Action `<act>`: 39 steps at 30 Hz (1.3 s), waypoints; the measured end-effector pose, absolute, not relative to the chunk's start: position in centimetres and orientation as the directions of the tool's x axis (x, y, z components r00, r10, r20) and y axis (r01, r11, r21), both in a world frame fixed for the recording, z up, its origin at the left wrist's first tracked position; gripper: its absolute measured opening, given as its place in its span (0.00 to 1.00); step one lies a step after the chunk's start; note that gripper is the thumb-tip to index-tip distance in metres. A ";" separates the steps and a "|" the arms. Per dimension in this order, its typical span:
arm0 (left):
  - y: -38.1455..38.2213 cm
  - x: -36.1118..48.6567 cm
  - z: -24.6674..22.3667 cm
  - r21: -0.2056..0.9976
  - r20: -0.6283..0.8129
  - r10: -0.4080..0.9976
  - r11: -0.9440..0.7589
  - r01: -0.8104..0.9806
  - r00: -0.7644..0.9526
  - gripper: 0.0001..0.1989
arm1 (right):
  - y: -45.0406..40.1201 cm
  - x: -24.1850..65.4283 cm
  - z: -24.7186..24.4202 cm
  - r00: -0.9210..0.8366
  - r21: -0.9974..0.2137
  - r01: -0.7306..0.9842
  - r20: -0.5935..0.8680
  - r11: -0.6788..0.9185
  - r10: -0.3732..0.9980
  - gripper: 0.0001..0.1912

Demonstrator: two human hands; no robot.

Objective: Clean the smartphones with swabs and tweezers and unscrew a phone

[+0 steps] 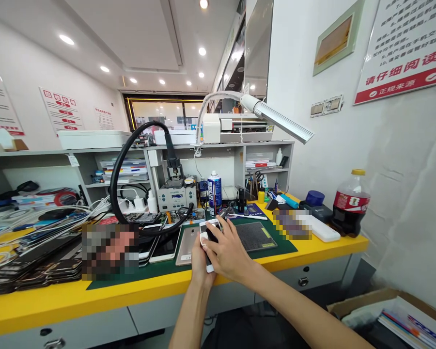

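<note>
A white-framed smartphone with a dark screen is held upright, slightly tilted, over the front part of the green mat. My left hand wraps around it from below and the left side. Across its front lies my right hand, thumb at the left edge and fingers bent toward the top, gripping it; these fingers cover much of the screen. Just left of the hands, a gold-backed tablet lies on the mat. A dark textured pad rests to the right.
Several phones and stacked phone parts crowd the left. A black hose loops up from the soldering station. Behind stands a blue spray can. A cola bottle and white box occupy the right; a lamp hangs above.
</note>
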State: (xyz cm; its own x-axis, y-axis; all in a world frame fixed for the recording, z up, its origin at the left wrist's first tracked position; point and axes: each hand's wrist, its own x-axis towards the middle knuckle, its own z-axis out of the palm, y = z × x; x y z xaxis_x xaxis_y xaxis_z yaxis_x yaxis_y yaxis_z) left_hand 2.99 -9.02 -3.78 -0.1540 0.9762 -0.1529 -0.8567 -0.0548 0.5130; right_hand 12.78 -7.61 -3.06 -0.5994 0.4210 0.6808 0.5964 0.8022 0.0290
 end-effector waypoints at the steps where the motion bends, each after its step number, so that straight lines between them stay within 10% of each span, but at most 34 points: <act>1: -9.0 3.0 -3.8 0.503 -0.146 0.974 -0.076 -0.861 -0.171 0.18 | -7.6 12.8 -3.1 -0.593 0.025 0.600 0.685 0.800 0.424 0.15; 39: -8.6 2.8 -4.2 0.487 -0.089 0.992 -0.030 -0.873 -0.084 0.19 | -7.9 17.1 -4.0 -0.587 0.059 0.617 0.698 0.785 0.409 0.13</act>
State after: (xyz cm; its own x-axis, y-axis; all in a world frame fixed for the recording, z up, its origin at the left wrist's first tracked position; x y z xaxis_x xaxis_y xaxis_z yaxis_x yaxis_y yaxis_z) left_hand 2.79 -8.64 -4.25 -0.0842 0.9925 -0.0892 -0.8726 -0.0302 0.4875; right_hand 17.11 -7.90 -3.97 -0.5873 0.4089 0.6984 0.6166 0.7851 0.0588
